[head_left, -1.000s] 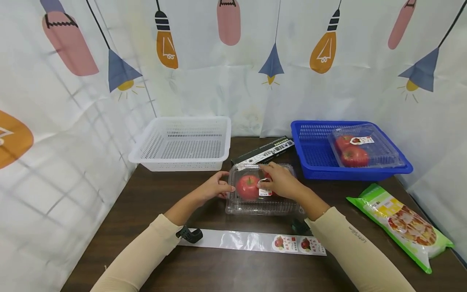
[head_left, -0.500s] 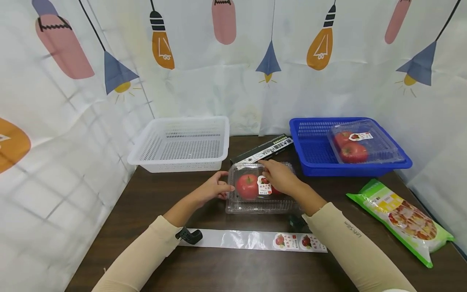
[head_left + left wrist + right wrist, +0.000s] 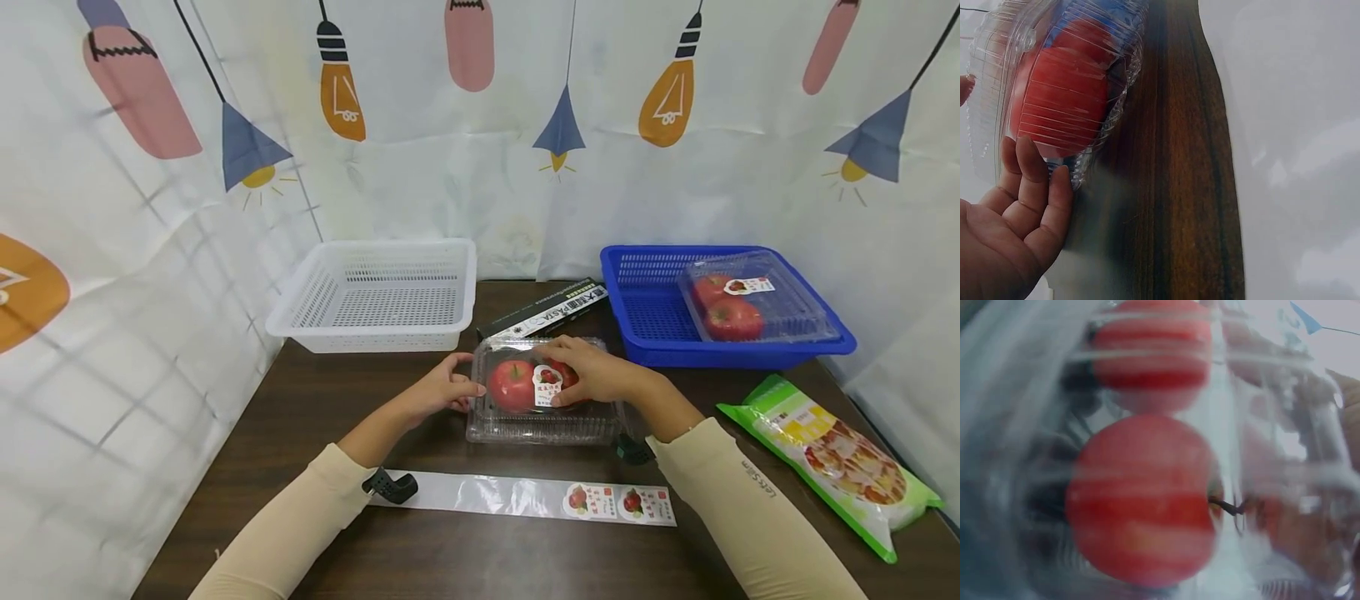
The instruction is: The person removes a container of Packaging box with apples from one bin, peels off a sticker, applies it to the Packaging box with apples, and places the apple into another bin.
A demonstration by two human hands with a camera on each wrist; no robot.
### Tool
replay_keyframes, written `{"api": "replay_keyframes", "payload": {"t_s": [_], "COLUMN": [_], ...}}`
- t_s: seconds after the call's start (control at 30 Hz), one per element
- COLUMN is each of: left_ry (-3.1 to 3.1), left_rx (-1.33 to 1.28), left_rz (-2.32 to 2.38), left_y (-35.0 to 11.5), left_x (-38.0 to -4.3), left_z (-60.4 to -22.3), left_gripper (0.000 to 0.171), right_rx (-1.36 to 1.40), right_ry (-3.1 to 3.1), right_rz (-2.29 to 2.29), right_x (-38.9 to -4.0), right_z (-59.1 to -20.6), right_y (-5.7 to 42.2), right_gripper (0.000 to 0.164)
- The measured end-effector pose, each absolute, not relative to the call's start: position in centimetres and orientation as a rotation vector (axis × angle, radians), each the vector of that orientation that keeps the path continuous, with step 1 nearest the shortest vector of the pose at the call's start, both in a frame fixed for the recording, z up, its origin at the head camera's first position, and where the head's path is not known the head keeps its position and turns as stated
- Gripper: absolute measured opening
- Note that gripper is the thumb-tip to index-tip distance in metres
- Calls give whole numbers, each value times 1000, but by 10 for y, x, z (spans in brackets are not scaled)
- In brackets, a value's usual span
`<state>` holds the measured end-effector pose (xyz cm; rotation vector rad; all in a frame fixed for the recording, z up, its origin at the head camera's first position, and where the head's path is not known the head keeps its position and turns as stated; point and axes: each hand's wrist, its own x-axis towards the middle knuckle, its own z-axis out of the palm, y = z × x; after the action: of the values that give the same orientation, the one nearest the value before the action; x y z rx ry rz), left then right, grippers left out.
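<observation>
A clear plastic clamshell box point(image 3: 543, 429) lies on the table in the head view, with two red apples point(image 3: 512, 386) visible inside. A white sticker label point(image 3: 547, 385) with an apple picture is on its lid. My left hand point(image 3: 442, 385) holds the box's left side, thumb towards the lid; in the left wrist view its fingers point(image 3: 1032, 175) bend against the ribbed side wall. My right hand point(image 3: 592, 371) is over the lid's right part, thumb and fingertips spread around the label. The blurred right wrist view shows apples point(image 3: 1144, 506) through the plastic.
A white basket point(image 3: 371, 340) stands back left. At back right, a blue basket point(image 3: 637, 346) holds another labelled apple box point(image 3: 798, 317). A black pasta box point(image 3: 555, 310) lies behind; a green food bag point(image 3: 832, 458) lies right. A label strip point(image 3: 487, 493) lies in front.
The right hand's fingers have shifted off the label and to the right, so more of the label shows. The left hand keeps its place on the box.
</observation>
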<state>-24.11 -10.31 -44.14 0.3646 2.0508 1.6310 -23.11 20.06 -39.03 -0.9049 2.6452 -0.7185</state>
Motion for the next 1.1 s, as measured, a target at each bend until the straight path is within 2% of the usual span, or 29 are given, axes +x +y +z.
{"api": "replay_keyframes", "payload": {"t_s": [0.3, 0.43, 0.63, 0.9, 1.1], "left_ry": [2065, 2048, 1899, 1529, 1471], "left_rx": [360, 365, 343, 477, 431], "left_rz": [1617, 1602, 1577, 1553, 1641], "left_y": [-106, -122, -149, -132, -129], "left_x": [-237, -226, -188, -169, -173], "left_z": [-440, -439, -436, -441, -443], "left_gripper": [81, 80, 72, 51, 32], "right_rx": [-841, -841, -849, -722, -656], "right_ry": [2596, 2590, 2772, 2842, 2828], "right_rz": [-746, -876, -948, -664, -594], "right_x": [-227, -223, -225, -242, -228], "right_z": [-384, -376, -360, -378, -382], "right_y": [198, 201, 215, 222, 222], "right_gripper": [83, 74, 57, 68, 75]}}
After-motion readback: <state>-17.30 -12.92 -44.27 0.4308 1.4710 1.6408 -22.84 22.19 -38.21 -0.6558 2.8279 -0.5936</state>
